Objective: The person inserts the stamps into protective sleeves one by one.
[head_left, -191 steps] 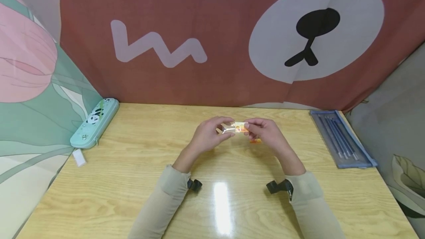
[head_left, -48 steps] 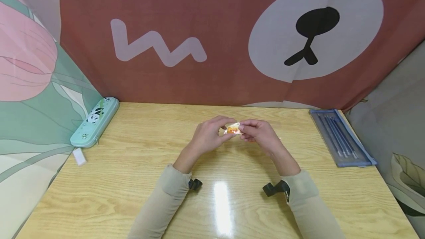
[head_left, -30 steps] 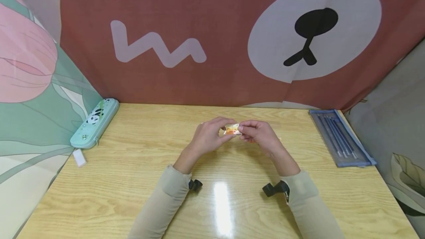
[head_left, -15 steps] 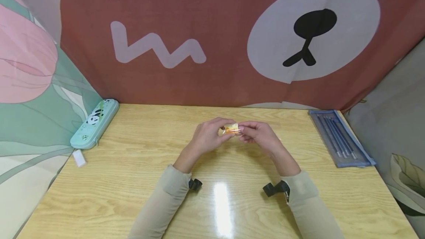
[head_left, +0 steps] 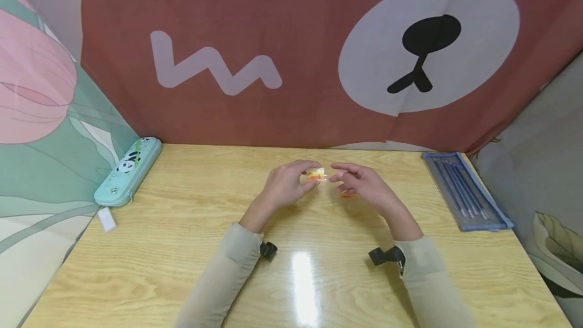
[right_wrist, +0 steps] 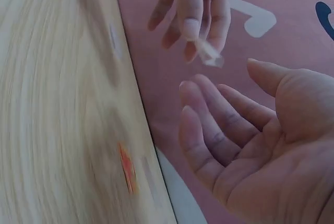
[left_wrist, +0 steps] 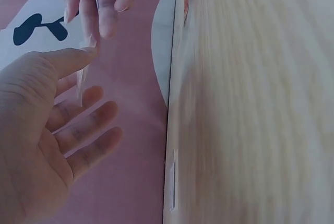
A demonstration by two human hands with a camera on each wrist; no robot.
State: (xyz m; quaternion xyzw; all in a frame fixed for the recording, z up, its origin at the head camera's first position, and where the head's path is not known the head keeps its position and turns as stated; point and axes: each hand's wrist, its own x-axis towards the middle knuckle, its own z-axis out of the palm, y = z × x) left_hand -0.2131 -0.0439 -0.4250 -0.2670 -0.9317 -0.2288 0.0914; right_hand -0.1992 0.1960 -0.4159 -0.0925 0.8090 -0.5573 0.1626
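Note:
In the head view my left hand (head_left: 284,183) pinches a small clear plastic wrapper (head_left: 316,174) with yellow and orange print between thumb and fingers. From the right wrist view, the wrapper (right_wrist: 210,54) sticks out past the left thumb as a thin, see-through strip. My right hand (head_left: 364,186) is just right of it, apart from the wrapper, its fingers loosely bent and holding nothing. A small orange-red piece (head_left: 349,195) lies on the table under the right hand; the right wrist view shows the orange-red piece (right_wrist: 127,169) too, blurred.
A light-blue panda pencil case (head_left: 129,172) lies at the left edge of the wooden table (head_left: 182,267), with a small white block (head_left: 107,219) in front of it. At the right edge lies a blue-rimmed mesh pouch (head_left: 466,191) with several pencil-like sticks. A printed cloth (head_left: 227,120) hangs behind.
My right hand has let go of the wrapper and moved slightly right, uncovering the orange-red piece. The left hand keeps its pinch; more yellow-orange print shows at its fingertips than 6.4 s ago.

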